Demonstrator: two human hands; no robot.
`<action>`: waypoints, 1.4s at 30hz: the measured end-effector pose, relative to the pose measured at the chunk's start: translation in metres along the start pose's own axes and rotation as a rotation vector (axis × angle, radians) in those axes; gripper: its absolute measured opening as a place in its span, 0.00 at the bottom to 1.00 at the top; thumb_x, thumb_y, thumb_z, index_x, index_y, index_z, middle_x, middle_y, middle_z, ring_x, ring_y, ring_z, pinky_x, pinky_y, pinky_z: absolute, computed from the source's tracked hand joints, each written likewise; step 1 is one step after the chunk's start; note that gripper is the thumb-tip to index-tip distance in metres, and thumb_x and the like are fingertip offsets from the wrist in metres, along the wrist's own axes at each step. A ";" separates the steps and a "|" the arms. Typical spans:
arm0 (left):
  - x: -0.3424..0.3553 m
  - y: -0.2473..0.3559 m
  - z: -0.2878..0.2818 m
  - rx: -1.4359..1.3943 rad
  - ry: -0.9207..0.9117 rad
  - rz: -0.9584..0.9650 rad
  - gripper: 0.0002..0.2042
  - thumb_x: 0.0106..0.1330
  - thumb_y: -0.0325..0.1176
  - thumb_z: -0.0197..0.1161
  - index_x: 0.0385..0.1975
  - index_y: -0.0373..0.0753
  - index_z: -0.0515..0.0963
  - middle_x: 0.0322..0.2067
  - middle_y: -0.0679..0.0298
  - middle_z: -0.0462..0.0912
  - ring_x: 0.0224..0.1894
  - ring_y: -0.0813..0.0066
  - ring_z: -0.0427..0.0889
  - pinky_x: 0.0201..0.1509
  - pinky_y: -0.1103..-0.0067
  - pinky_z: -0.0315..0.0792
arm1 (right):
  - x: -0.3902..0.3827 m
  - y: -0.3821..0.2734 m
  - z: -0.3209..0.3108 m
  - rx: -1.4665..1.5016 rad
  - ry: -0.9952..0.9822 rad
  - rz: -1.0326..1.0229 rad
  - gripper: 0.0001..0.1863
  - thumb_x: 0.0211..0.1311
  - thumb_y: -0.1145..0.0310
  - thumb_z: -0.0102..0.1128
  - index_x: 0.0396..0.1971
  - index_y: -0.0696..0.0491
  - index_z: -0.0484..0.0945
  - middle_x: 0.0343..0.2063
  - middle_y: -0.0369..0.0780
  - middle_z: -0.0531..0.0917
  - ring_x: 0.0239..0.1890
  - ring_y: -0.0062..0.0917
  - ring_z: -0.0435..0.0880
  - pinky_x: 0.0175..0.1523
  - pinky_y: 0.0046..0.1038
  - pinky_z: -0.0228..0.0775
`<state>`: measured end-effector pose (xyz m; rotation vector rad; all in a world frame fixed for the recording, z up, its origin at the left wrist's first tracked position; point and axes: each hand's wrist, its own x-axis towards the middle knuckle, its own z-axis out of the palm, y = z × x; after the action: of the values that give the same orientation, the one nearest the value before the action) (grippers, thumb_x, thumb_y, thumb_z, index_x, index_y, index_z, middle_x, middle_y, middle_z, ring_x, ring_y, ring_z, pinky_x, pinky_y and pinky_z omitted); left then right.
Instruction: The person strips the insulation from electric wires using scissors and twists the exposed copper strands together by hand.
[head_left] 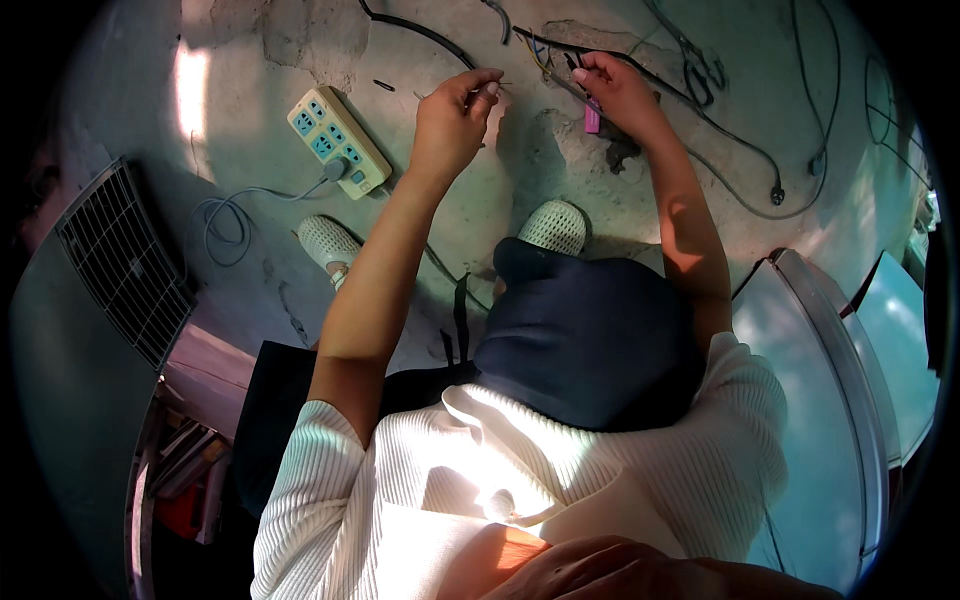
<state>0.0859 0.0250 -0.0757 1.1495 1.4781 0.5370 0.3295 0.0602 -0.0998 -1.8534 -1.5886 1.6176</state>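
My left hand (455,115) reaches out over the concrete floor and pinches a thin wire end (490,85) between thumb and fingertips. My right hand (618,92) is closed on a small pink-handled tool (592,117) and on the thin coloured wires (545,60) that lie next to it. The two hands are a short way apart, both above my knee in dark trousers (590,330). What the pink tool's tip touches is hidden by my fingers.
A cream power strip (338,140) with a grey plug and coiled cable (230,215) lies at left. Black cables (740,165) loop across the floor at right. My white shoes (555,225) rest below the hands. A metal grille (125,265) stands at left, white panels (830,400) at right.
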 end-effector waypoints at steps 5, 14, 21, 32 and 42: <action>0.000 0.010 0.024 -0.624 -0.144 -0.253 0.16 0.68 0.39 0.61 0.49 0.36 0.79 0.44 0.66 0.82 0.46 0.77 0.80 0.47 0.80 0.75 | -0.019 -0.024 0.012 0.750 -0.320 0.247 0.09 0.66 0.60 0.60 0.37 0.49 0.77 0.26 0.23 0.75 0.26 0.05 0.72 0.33 0.10 0.67; 0.006 -0.005 0.019 -0.952 -0.075 -0.458 0.11 0.68 0.39 0.59 0.44 0.40 0.77 0.38 0.69 0.81 0.41 0.78 0.80 0.52 0.76 0.76 | -0.027 -0.026 0.033 0.373 -0.029 0.075 0.13 0.60 0.62 0.64 0.40 0.54 0.80 0.28 0.31 0.82 0.30 0.14 0.79 0.37 0.16 0.72; -0.004 0.001 0.008 -0.958 -0.107 -0.481 0.08 0.69 0.38 0.59 0.44 0.44 0.77 0.32 0.73 0.78 0.34 0.84 0.76 0.47 0.81 0.73 | 0.005 -0.011 0.049 -0.271 0.399 -0.198 0.11 0.57 0.61 0.64 0.36 0.50 0.80 0.33 0.37 0.83 0.34 0.28 0.84 0.39 0.28 0.74; -0.013 0.016 0.002 -1.028 -0.030 -0.449 0.09 0.67 0.37 0.62 0.43 0.45 0.77 0.34 0.74 0.80 0.35 0.85 0.77 0.42 0.83 0.73 | -0.006 -0.028 0.017 0.631 -0.280 -0.001 0.12 0.67 0.62 0.56 0.44 0.54 0.77 0.38 0.35 0.83 0.41 0.17 0.79 0.43 0.21 0.73; -0.014 0.036 -0.010 -0.906 -0.038 -0.441 0.08 0.64 0.35 0.65 0.41 0.45 0.81 0.30 0.77 0.81 0.32 0.88 0.77 0.35 0.86 0.73 | -0.028 -0.056 0.015 0.798 -0.396 0.057 0.16 0.64 0.66 0.60 0.49 0.55 0.76 0.42 0.33 0.81 0.45 0.16 0.79 0.48 0.19 0.73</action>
<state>0.0879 0.0305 -0.0356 0.1200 1.1819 0.7491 0.2911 0.0532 -0.0485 -1.2070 -0.7679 2.2872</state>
